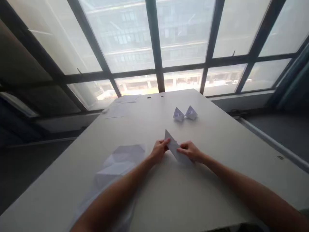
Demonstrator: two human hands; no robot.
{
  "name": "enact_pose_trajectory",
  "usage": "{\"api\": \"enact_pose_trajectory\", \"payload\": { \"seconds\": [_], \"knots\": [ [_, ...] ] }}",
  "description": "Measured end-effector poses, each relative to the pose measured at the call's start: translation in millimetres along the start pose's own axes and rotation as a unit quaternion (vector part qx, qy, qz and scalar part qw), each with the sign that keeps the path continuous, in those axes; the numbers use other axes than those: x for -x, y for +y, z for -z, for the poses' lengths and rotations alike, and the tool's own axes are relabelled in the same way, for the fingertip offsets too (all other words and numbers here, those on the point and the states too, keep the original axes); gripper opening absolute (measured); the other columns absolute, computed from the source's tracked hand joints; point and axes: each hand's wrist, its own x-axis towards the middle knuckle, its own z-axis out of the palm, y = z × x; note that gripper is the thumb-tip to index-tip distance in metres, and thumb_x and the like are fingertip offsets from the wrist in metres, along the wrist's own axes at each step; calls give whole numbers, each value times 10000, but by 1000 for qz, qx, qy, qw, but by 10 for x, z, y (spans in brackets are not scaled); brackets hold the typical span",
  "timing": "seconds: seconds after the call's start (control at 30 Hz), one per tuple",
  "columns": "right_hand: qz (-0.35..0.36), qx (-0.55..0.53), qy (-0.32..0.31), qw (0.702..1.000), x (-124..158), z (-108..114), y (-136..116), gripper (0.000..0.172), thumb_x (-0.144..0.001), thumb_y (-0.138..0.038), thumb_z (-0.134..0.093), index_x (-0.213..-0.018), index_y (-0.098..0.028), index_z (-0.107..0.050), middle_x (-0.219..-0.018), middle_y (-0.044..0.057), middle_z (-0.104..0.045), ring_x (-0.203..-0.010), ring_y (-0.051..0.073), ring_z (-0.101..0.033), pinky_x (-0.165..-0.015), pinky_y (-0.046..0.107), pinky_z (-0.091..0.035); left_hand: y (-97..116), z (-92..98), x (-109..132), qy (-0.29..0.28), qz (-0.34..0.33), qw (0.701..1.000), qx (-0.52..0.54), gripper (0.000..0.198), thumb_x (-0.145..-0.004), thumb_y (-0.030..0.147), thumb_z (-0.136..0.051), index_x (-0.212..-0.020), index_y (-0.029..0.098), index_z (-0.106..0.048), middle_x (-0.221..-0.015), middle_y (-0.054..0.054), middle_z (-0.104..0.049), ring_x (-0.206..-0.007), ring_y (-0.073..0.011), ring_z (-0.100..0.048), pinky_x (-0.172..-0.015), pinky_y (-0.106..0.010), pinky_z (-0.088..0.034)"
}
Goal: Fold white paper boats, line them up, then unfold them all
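A folded sheet of white paper (174, 149), roughly triangular, is held at a slant just above the table between both hands. My left hand (159, 150) pinches its left edge, thumb on the near face. On the other side, my right hand (190, 151) grips the lower right part, its thumb pressed on the paper and the other fingers partly hidden. Beyond the hands stand two folded paper boats, a left one (178, 114) and a right one (191, 112), side by side.
Creased loose paper (118, 167) lies left of my left forearm. Flat white sheets (125, 99) rest at the far left of the white table (217, 180). Two small dark holes show near its far edge. Large framed windows (183, 35) rise behind it.
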Motion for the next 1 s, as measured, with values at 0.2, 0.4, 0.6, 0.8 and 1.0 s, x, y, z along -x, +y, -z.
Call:
{"api": "enact_pose_trajectory", "payload": {
  "seconds": [0.2,0.4,0.6,0.8,1.0],
  "knots": [
    [1,-19,-6,1000,-5,-20,12,373,-798,-472,-619,-632,-144,-560,-563,-37,-423,-522,87,-372,-457,210,-250,30,39,-57,66,-63,994,57,478,-766,515,-725,-916,62,-726,-956,-170,-732,-884,-259,-680,-834,-363,-507],
    [9,-32,68,997,-31,-81,44,420,-780,-524,-634,-619,-140,-575,-561,-23,-482,-522,97,-410,-465,214,-288,-40,90,-17,-73,14,997,-36,468,-766,493,-734,-909,47,-734,-884,-155,-736,-830,-256,-689,-852,-392,-504],
    [15,-23,58,998,-41,-115,25,380,-765,-494,-665,-658,-131,-637,-570,-11,-552,-522,106,-467,-476,212,-323,-69,56,6,-61,-12,997,-35,429,-802,455,-709,-919,42,-739,-901,-158,-736,-840,-261,-693,-875,-398,-503],
    [-12,-27,28,999,-31,-111,-7,327,-764,-434,-672,-644,-129,-658,-557,25,-626,-485,114,-523,-466,211,-353,-36,100,-79,82,-45,992,86,342,-798,362,-727,-956,59,-716,-1000,-176,-725,-910,-259,-685,-857,-373,-527],
    [-5,-68,60,996,-19,-61,-81,346,-781,-449,-658,-652,-129,-687,-573,28,-635,-487,95,-487,-482,212,-353,-29,111,-106,107,-42,985,131,293,-812,347,-715,-948,87,-707,-977,-130,-726,-877,-212,-679,-852,-343,-528]
  ]
}}
